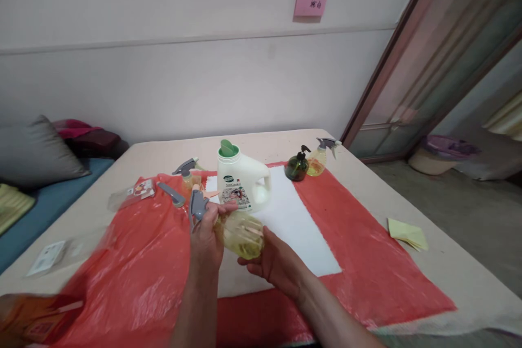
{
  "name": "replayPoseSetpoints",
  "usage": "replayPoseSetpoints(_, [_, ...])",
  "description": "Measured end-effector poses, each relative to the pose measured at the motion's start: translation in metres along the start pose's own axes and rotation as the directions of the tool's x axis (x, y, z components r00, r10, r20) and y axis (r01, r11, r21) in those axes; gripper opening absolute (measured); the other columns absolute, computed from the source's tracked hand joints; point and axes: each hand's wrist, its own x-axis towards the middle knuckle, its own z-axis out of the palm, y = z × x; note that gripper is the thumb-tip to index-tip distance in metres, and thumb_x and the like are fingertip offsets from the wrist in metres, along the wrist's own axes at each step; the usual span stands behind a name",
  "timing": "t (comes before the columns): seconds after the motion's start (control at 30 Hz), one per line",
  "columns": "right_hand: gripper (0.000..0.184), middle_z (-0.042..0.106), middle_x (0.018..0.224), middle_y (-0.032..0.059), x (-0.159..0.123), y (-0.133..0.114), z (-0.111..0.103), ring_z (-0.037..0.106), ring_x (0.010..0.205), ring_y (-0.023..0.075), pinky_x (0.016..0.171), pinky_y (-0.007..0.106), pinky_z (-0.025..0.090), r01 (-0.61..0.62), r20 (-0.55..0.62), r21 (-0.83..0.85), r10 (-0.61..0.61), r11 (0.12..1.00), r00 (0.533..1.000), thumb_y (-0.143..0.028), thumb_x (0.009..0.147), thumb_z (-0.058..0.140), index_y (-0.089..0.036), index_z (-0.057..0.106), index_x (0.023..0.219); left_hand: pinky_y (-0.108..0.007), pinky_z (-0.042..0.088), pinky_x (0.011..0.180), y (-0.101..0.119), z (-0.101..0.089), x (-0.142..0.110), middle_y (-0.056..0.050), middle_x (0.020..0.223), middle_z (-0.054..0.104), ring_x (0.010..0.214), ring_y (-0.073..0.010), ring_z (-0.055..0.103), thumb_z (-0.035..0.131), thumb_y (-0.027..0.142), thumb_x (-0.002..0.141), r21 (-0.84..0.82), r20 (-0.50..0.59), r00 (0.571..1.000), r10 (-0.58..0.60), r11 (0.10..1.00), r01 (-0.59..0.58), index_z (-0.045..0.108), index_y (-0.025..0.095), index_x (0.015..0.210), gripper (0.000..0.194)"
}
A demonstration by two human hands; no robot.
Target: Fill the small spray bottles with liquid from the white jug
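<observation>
A clear spray bottle [243, 236] holding yellowish liquid lies tilted between my two hands, above a white sheet [302, 239]. My left hand [209, 236] is closed around its neck, just below the grey trigger head. Around the bottle's lower body, the fingers of my right hand [281, 266] are wrapped. Right behind it stands a white jug [244, 168] with a side handle and a label; a green scoop-like piece [227, 148] sits in its open mouth. Left of the jug are a small bottle [186, 180] and a grey-handled item [171, 194] whose kind is unclear.
Red plastic sheeting [362, 250] covers part of the bed-like surface. At the back right stand a dark green pump bottle [297, 167] and another spray bottle [317, 163]. Yellow folded paper or cloth [406, 232] lies right; clear packets [49, 257] lie left.
</observation>
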Motion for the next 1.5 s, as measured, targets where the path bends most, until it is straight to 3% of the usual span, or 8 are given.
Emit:
replayPoseSetpoints(0.13, [0.072,0.061,0.127,0.0021,-0.002,-0.001,-0.003,0.063,0.114,0.0259,0.087,0.038,0.051,0.190,0.043,0.072,-0.193,0.979,0.980,-0.015,0.059,0.082,-0.034,0.052,0.122,-0.039,0.053,0.090,0.003,-0.004,0.003,-0.004,0.075,0.075,0.093,-0.0232,0.072,0.068,0.040,0.078,-0.115,-0.018,0.997,-0.077,0.991,0.074,0.061,0.020,0.067,0.024])
replayPoseSetpoints(0.33, [0.056,0.063,0.125,0.0031,0.001,-0.001,-0.001,0.065,0.104,0.0240,0.075,0.033,0.053,0.167,0.013,0.093,-0.169,0.982,0.986,-0.029,0.069,0.076,-0.032,0.053,0.120,-0.031,0.054,0.082,0.008,-0.005,0.005,-0.004,0.079,0.076,0.090,-0.0193,0.072,0.067,0.035,0.080,-0.166,-0.051,0.995,-0.086,0.983,0.076,0.059,0.020,0.068,0.021])
replayPoseSetpoints(0.57, [0.050,0.070,0.105,0.0076,0.007,-0.011,-0.008,0.066,0.082,0.0184,0.059,0.024,0.050,0.200,-0.172,0.112,-0.179,0.973,0.969,-0.048,0.076,0.066,-0.022,0.060,0.119,-0.029,0.057,0.077,0.041,-0.034,0.028,0.000,0.074,0.072,0.085,-0.0171,0.071,0.056,0.049,0.086,-0.299,-0.379,0.924,0.051,0.938,-0.174,0.056,0.022,0.070,0.032])
replayPoseSetpoints(0.7, [0.050,0.069,0.111,0.0055,0.003,-0.040,-0.006,0.067,0.083,0.0187,0.059,0.025,0.052,0.376,-0.194,0.019,-0.365,0.926,0.910,-0.049,0.077,0.064,-0.027,0.061,0.122,-0.029,0.058,0.072,0.049,-0.048,0.032,0.001,0.068,0.069,0.085,-0.0175,0.071,0.052,0.052,0.090,-0.318,-0.439,0.898,0.039,0.928,-0.196,0.054,0.022,0.072,0.035])
replayPoseSetpoints(0.9, [0.048,0.064,0.126,0.0052,0.011,-0.121,0.015,0.065,0.100,0.0197,0.061,0.024,0.056,0.531,-0.172,-0.274,-0.584,0.802,0.793,-0.047,0.077,0.063,-0.027,0.060,0.121,-0.030,0.058,0.077,0.039,-0.046,0.033,0.001,0.068,0.071,0.085,-0.0182,0.072,0.052,0.051,0.091,-0.326,-0.358,0.934,0.000,0.937,-0.125,0.055,0.021,0.072,0.035])
replayPoseSetpoints(1.07, [0.052,0.067,0.114,0.0069,0.025,-0.181,0.034,0.066,0.090,0.0195,0.055,0.025,0.055,0.442,-0.146,-0.539,-0.596,0.717,0.790,-0.049,0.073,0.064,-0.026,0.057,0.119,-0.030,0.059,0.072,0.037,-0.048,0.037,-0.003,0.074,0.074,0.083,-0.0183,0.072,0.055,0.054,0.088,-0.362,-0.391,0.920,-0.026,0.923,-0.128,0.058,0.022,0.069,0.038])
replayPoseSetpoints(1.33, [0.046,0.067,0.091,0.0047,0.038,-0.231,0.078,0.059,0.069,0.0147,0.051,0.023,0.048,0.317,-0.059,-0.800,-0.594,0.509,0.803,-0.042,0.073,0.070,-0.022,0.065,0.114,-0.030,0.058,0.071,0.038,-0.050,0.038,-0.006,0.075,0.075,0.079,-0.0185,0.071,0.057,0.055,0.087,-0.423,-0.362,0.930,-0.070,0.901,-0.097,0.061,0.021,0.069,0.039])
replayPoseSetpoints(1.5, [0.048,0.068,0.109,0.0089,0.035,-0.249,0.116,0.062,0.081,0.0177,0.059,0.026,0.050,0.145,-0.002,-0.965,-0.562,0.218,0.827,-0.045,0.082,0.065,-0.024,0.065,0.126,-0.032,0.057,0.070,0.037,-0.054,0.041,-0.007,0.074,0.074,0.074,-0.0187,0.071,0.052,0.052,0.090,-0.475,-0.360,0.926,-0.111,0.877,-0.079,0.061,0.019,0.068,0.041])
